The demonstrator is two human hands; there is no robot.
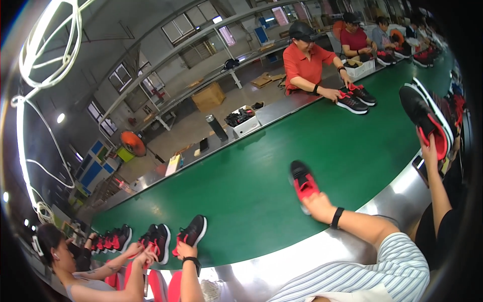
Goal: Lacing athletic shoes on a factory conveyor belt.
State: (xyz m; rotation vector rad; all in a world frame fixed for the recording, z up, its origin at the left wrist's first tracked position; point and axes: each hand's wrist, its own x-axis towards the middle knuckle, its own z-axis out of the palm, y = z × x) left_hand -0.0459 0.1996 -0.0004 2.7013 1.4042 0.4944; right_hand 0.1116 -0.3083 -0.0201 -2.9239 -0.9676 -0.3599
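My left hand [187,250] is closed on the red heel end of a black sneaker [194,229] with a white sole, its toe pointing away and to the right. My right hand [318,205] grips the heel of another black sneaker [301,174] with a red lining. That shoe is slightly blurred, over the green conveyor belt [241,201], toe pointing away. Whether its sole touches the belt, I cannot tell. A black band circles each of my wrists. Left of my left hand, a co-worker's hands [146,254] work at a black and red sneaker [161,241].
Several sneakers [113,239] line the belt's far left. At right, another person's hand [427,151] holds up a sneaker [420,108]. Across the belt, a person in red [307,65] handles a pair. A flask [216,128] and a white box [245,126] stand on the far ledge.
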